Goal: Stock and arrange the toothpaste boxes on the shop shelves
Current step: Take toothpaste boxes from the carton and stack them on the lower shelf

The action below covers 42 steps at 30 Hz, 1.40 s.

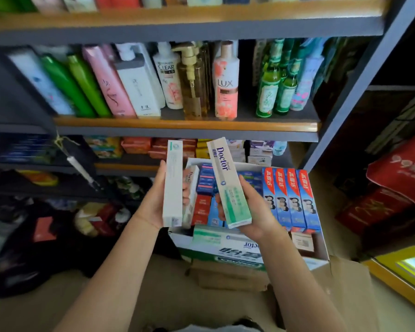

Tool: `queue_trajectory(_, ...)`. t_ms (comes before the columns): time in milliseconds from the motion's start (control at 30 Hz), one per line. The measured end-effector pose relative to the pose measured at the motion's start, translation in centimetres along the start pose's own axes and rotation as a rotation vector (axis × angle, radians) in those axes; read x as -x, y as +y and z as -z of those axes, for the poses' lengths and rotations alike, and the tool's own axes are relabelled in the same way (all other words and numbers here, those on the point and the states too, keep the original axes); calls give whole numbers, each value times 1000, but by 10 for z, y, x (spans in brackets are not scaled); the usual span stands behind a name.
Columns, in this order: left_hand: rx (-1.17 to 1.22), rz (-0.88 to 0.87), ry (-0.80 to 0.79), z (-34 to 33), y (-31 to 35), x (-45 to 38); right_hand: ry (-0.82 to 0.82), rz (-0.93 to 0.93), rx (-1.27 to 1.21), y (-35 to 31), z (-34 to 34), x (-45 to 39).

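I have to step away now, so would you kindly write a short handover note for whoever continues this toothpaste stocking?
Left hand: grips two white toothpaste boxes upright.
Right hand: holds one Doctor box, tilted left.
Both are held above the open carton, which holds more boxes, including four blue-and-red boxes in a row at its right side.
Done: three boxes lifted out.
Left: shelve them, then the rest of the carton.

The box in the right hand point(254, 209), a Doctor toothpaste box point(228, 180), is cream with purple lettering fading to a green lower half; the box in the left hand point(153, 200), a pale box point(173, 183), is white with a thin green stripe. At the carton's point(321, 255) right edge stand four blue boxes point(290, 197) with red diagonal bands, and the shelf point(185, 125) above has an orange wooden lip on grey metal
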<state>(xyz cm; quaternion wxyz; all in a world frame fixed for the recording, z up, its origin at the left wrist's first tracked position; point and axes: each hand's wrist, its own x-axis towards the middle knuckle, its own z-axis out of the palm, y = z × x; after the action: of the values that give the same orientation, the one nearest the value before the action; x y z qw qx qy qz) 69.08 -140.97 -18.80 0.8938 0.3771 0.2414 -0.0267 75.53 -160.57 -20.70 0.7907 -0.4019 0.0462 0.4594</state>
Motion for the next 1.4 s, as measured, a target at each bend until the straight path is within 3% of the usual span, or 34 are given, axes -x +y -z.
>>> queue_trajectory(133, 161, -124, 95, 48, 15, 35, -62, 23, 96, 24, -43, -1)
queue_trajectory(267, -11, -135, 90, 97, 51, 85, -14, 61, 407, 67, -113, -12)
queue_trajectory(333, -105, -148, 160, 130, 72, 110, 55, 124, 594, 99, -156, -17)
queue_trajectory(500, -3, -231, 314, 229, 116, 172, 42, 245, 834, 199, -270, -39)
queue_trajectory(800, 97, -300, 248, 351, 172, 265, -66, 258, 1018, 307, -409, -80)
queue_trajectory(967, 129, -394, 347, 401, 196, 272, -174, 209, 1090, 336, -448, -121)
queue_trajectory(1233, 230, -402, 510, 480, 256, 231, -396, 41, 1072, 356, -486, -224)
queue_trajectory(1400, 326, -421, 741, 524, 303, 172, -476, -141, 1239, 349, -514, -318)
